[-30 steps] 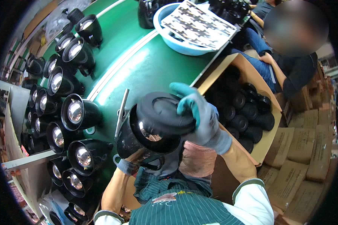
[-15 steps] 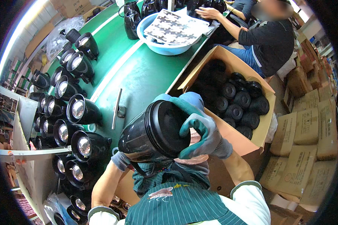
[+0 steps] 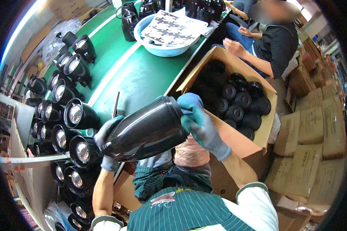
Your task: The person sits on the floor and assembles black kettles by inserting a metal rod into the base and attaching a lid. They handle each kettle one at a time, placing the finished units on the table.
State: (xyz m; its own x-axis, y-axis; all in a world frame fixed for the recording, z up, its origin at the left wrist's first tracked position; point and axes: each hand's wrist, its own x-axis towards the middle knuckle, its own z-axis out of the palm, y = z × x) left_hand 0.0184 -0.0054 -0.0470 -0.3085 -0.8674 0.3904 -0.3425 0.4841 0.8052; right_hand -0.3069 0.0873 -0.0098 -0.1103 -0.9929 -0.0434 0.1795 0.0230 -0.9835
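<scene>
A glossy black vacuum jug (image 3: 146, 133) lies sideways in front of me, held above my lap, its wide base end on the right. My left hand (image 3: 105, 139), in a grey and teal glove, is closed around the narrower left end. At the base end is my right hand (image 3: 199, 125), gloved alike, with its fingers curled against the rim. What its palm covers there is hidden. Just behind the jug, a metal bar fixture (image 3: 116, 104) stands on the green tabletop (image 3: 142, 82).
Several black jugs with silvery openings (image 3: 82, 152) line the left side. A cardboard box (image 3: 261, 134) of round black caps (image 3: 243, 99) stands at the right. Farther back are a blue basin (image 3: 162, 51) with printed sheets and a seated co-worker (image 3: 275, 46). Cartons (image 3: 293, 169) stack far right.
The jug has swung from base facing me to nearly level, its side showing. My left hand has come into view at its left end. The co-worker's hand has drawn back from the table.
</scene>
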